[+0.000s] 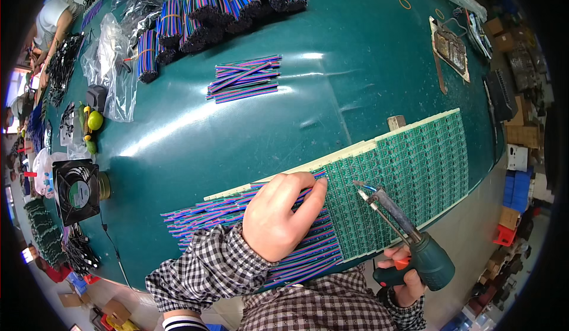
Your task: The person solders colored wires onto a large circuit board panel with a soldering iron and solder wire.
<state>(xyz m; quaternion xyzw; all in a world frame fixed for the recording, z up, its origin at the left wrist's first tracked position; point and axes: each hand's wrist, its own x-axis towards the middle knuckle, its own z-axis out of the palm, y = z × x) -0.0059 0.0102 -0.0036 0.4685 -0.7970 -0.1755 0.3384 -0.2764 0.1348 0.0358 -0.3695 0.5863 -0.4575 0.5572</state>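
My left hand (275, 221) is closed, thumb and forefinger pinched on the end of a multicoloured ribbon wire (320, 173) at the left edge of the green circuit board panels (421, 165). Many more of these wires (207, 221) lie in a row under and beside that hand, their ends along the panels. In my right hand (410, 290) is a dark green soldering gun (435, 263), fingers wrapped round its handle near an orange trigger. Its tip (358, 184) points left over the panels, a little right of my left fingertips; whether it touches them I cannot tell.
Beyond the panels lies a loose pile of wires (246, 81), with banded wire bundles (201, 5) at the far left. A black fan (77, 192) stands left, its cord hanging near the table edge. A stained tray (450, 49) sits far right. Another person (56, 23) is at the far left.
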